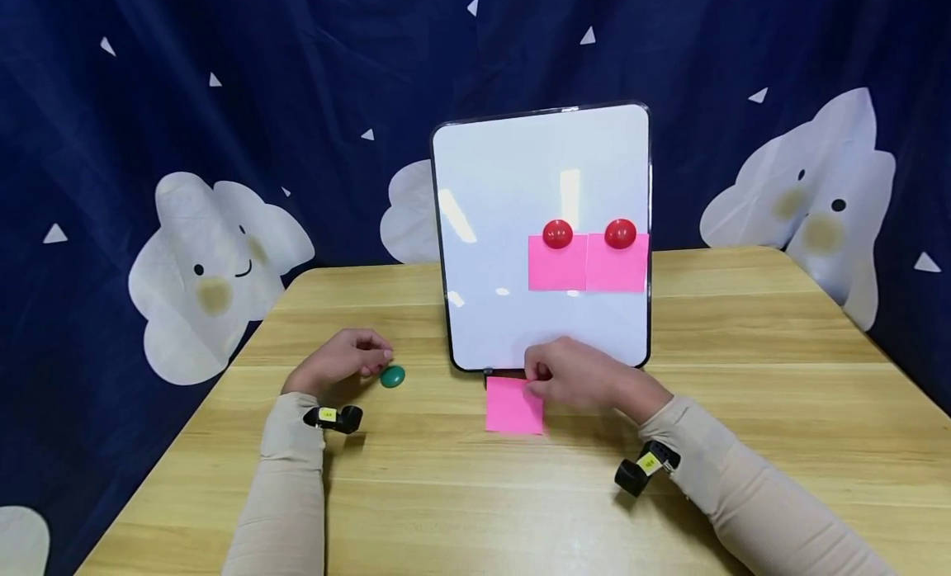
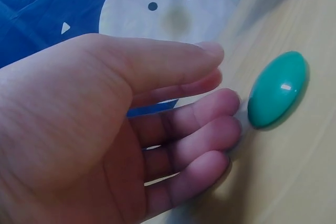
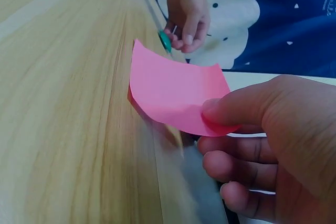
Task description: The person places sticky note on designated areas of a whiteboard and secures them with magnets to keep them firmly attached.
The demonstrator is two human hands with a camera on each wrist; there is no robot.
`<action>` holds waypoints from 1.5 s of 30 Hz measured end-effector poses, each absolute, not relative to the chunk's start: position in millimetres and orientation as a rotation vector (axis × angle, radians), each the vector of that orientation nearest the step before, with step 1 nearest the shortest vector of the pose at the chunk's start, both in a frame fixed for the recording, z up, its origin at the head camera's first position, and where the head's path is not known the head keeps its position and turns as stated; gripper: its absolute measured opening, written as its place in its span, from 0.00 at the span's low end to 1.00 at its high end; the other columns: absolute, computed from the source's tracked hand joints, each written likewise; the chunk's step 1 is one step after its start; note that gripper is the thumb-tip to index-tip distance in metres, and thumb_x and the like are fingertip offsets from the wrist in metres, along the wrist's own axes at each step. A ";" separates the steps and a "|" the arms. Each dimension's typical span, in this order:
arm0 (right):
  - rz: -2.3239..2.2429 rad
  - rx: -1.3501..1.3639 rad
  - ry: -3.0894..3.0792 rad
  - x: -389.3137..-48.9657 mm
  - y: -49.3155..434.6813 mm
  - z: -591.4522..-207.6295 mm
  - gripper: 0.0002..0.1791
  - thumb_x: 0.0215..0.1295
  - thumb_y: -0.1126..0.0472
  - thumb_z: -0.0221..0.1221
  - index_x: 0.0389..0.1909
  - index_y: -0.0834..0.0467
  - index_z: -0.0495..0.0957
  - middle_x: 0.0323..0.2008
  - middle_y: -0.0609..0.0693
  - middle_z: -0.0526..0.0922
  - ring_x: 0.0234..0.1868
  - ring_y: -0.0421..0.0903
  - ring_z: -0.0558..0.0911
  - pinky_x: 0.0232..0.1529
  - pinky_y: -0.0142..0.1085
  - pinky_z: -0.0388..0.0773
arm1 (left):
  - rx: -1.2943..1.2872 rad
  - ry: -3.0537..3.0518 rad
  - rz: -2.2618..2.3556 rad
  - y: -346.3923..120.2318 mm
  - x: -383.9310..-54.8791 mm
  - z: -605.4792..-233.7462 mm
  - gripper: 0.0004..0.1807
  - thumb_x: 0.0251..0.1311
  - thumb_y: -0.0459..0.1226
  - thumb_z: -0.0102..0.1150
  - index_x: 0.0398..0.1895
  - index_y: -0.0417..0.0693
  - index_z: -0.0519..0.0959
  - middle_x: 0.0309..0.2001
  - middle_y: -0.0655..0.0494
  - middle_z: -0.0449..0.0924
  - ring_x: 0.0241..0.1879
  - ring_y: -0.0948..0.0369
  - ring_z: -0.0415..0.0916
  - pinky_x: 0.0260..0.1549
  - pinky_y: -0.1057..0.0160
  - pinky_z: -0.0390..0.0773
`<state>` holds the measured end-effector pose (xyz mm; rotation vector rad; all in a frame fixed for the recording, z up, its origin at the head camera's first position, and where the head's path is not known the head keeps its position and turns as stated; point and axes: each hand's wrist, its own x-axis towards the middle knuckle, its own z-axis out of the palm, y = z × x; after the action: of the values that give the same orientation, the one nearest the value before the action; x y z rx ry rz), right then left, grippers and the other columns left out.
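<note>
Between thumb and fingers, my right hand (image 1: 583,374) pinches a pink sticky note (image 1: 513,407) by its right side, just in front of the whiteboard's (image 1: 490,312) lower edge. In the right wrist view the note (image 3: 173,87) curves up at its free corners, above the wooden table. My left hand (image 1: 342,361) holds nothing; its fingers are loosely bent beside a round green magnet (image 1: 392,376). The left wrist view has the fingertips close to this glossy domed magnet (image 2: 279,90), which lies on the table.
Two pink sticky notes hang side by side on the board's right half, each under a red magnet, one left (image 1: 557,234) and one right (image 1: 620,233). The board leans upright on the wooden table (image 1: 416,493). Behind it hangs a dark blue curtain (image 1: 327,81) with clouds.
</note>
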<state>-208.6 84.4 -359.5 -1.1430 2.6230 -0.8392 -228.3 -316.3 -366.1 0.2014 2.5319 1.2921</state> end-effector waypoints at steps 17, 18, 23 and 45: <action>-1.261 -0.953 2.470 -217.3 92.9 -355.2 0.05 0.65 0.63 0.67 0.34 0.52 0.80 0.27 0.46 0.81 0.29 0.46 0.76 0.31 0.37 0.74 | 0.181 2.579 1.192 -315.9 -226.8 -363.0 0.13 0.68 0.40 0.61 0.46 0.39 0.82 0.38 0.47 0.83 0.35 0.53 0.76 0.37 0.57 0.74; -1.272 -0.943 2.471 -217.4 93.1 -355.6 0.05 0.65 0.63 0.67 0.34 0.52 0.80 0.27 0.46 0.81 0.29 0.46 0.76 0.31 0.37 0.74 | 0.177 2.581 1.188 -315.8 -226.2 -363.3 0.13 0.68 0.41 0.62 0.46 0.40 0.82 0.38 0.47 0.83 0.35 0.53 0.76 0.37 0.57 0.74; -1.317 -0.945 2.482 -219.4 94.0 -357.1 0.04 0.65 0.65 0.66 0.36 0.53 0.80 0.29 0.46 0.82 0.31 0.46 0.77 0.33 0.37 0.75 | 0.202 2.593 1.174 -315.9 -224.7 -364.6 0.14 0.69 0.41 0.61 0.47 0.38 0.81 0.38 0.47 0.82 0.34 0.54 0.75 0.36 0.57 0.74; -1.542 -1.040 2.534 -223.1 95.0 -339.3 0.09 0.66 0.70 0.63 0.38 0.57 0.72 0.29 0.50 0.82 0.29 0.48 0.82 0.32 0.37 0.79 | 0.201 2.600 1.191 -321.6 -227.3 -371.8 0.17 0.69 0.43 0.61 0.51 0.39 0.81 0.38 0.49 0.81 0.34 0.53 0.75 0.35 0.58 0.74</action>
<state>-223.1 95.0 -339.3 -1.0396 2.5343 -1.5419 -227.3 -321.6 -371.8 0.2007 2.6002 1.1911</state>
